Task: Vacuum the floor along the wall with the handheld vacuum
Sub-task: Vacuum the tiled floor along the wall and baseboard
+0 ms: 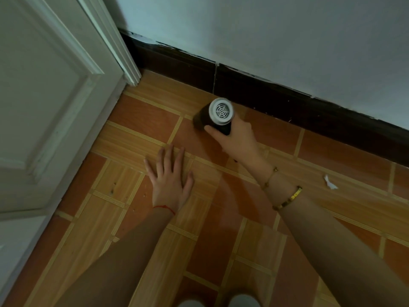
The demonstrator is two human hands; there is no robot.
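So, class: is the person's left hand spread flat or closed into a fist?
Spread flat: the left hand lies palm down on the floor, fingers apart.

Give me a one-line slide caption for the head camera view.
Right hand runs handheld vacuum along dark baseboard; left hand flat on tiled floor.

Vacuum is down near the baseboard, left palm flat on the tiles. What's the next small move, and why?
Probably slide the vacuum right along the baseboard. The right hand grips it near the door corner, nozzle down, and a white scrap lies on the floor further right. The left hand can stay braced.
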